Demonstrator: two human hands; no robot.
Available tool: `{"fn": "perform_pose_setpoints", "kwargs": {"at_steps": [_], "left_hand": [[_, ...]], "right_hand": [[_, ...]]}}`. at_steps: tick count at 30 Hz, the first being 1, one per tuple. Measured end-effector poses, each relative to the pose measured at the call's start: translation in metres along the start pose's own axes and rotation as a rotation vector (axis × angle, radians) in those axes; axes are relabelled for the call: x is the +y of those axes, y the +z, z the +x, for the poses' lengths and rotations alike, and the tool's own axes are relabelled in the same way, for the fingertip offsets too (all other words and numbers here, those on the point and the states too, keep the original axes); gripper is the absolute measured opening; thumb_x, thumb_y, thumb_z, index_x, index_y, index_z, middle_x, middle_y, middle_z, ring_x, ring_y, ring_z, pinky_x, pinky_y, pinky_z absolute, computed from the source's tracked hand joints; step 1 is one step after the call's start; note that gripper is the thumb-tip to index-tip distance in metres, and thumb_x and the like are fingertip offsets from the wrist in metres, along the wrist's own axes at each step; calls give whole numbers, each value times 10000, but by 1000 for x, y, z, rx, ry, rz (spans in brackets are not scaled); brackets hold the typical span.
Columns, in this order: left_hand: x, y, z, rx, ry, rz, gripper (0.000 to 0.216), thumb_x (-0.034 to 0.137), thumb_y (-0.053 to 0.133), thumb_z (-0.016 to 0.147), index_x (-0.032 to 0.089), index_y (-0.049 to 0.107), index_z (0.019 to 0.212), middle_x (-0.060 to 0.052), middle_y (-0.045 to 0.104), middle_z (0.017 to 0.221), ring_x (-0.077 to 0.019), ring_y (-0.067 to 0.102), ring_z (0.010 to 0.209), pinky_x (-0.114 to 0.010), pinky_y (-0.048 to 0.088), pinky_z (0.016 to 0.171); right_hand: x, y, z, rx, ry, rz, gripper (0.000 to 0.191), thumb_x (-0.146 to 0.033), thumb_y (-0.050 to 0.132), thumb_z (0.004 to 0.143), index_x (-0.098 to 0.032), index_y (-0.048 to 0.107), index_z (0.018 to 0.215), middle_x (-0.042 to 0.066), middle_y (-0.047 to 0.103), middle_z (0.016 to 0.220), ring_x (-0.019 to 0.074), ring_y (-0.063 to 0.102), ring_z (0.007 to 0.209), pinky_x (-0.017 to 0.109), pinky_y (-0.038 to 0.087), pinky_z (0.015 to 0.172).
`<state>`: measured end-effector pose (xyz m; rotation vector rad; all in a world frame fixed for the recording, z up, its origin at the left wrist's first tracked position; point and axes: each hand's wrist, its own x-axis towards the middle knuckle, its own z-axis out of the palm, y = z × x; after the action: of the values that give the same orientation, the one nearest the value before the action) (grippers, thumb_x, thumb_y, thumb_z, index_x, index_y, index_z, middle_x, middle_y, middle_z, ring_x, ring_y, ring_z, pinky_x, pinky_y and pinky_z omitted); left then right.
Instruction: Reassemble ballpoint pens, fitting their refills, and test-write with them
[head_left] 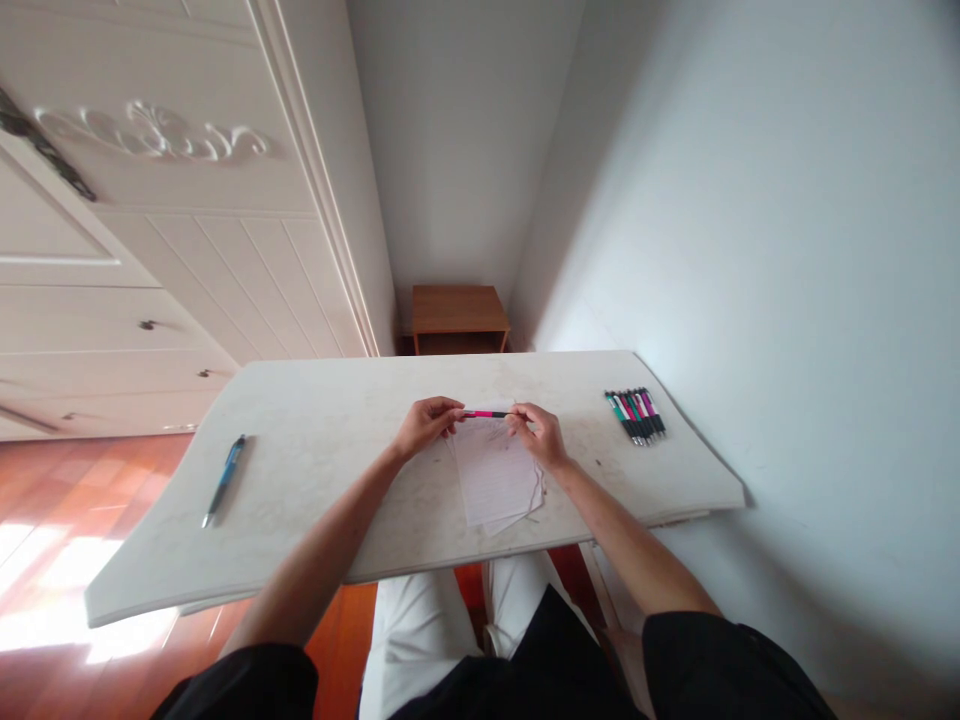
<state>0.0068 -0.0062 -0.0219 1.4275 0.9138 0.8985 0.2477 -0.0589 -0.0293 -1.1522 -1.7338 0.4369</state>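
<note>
A pink pen with a black grip (487, 414) is held level between my two hands, above the top edge of some paper sheets (499, 475). My left hand (430, 425) pinches its pink end. At the black end, the fingers of my right hand (538, 432) are closed on the pen; its tip is partly hidden by them. The sheets look lined, with some scribbled marks near the top, and lie overlapping on the white table (322, 430).
Several pens (636, 416) in green, pink, purple and other colours lie side by side at the table's right. A single blue pen (224, 480) lies at the left. Behind the table stands a small wooden stand (459, 308); a white cabinet (225, 230) and a wall (772, 250) flank it.
</note>
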Motion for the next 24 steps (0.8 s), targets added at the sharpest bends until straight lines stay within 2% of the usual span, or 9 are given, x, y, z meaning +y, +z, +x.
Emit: {"fn": "perform_pose_setpoints", "kwargs": {"at_steps": [4, 8, 12, 18, 24], "left_hand": [[0, -1, 1, 46, 12, -28, 544, 528, 770, 681, 106, 660, 1006, -67, 706, 743, -129, 610, 563, -235, 481, 502], [1, 0, 1, 30, -4, -18, 583, 652, 613, 778, 103, 662, 969, -51, 679, 655, -119, 599, 525, -234, 491, 519], [-1, 1, 0, -9, -36, -1, 654, 704, 533, 802, 102, 638, 1035, -31, 655, 583, -119, 575, 461, -220, 452, 455], [0, 1, -1, -12, -12, -1, 540, 613, 604, 808, 110, 652, 1000, -29, 660, 617, -99, 555, 470, -202, 433, 460], [0, 0, -1, -10, -10, -67, 527, 571, 674, 773, 103, 641, 1012, -52, 692, 671, -107, 580, 509, -221, 462, 498]], "right_hand": [[0, 0, 0, -1, -2, 1, 206, -376, 553, 926, -204, 615, 829, 7, 660, 729, 141, 652, 559, 270, 504, 624], [0, 0, 0, 17, 8, 1, 207, -375, 551, 928, -204, 618, 832, 8, 662, 730, 142, 653, 561, 272, 505, 624], [1, 0, -1, 19, 7, -3, 207, -383, 556, 925, -203, 618, 843, 9, 667, 734, 142, 654, 559, 272, 508, 625], [-1, 0, -1, 15, 4, 3, 192, -366, 553, 929, -204, 619, 848, 5, 665, 702, 148, 653, 571, 273, 508, 637], [1, 0, -1, 16, 10, -3, 189, -369, 556, 923, -209, 622, 847, 3, 667, 715, 148, 659, 570, 275, 513, 638]]}}
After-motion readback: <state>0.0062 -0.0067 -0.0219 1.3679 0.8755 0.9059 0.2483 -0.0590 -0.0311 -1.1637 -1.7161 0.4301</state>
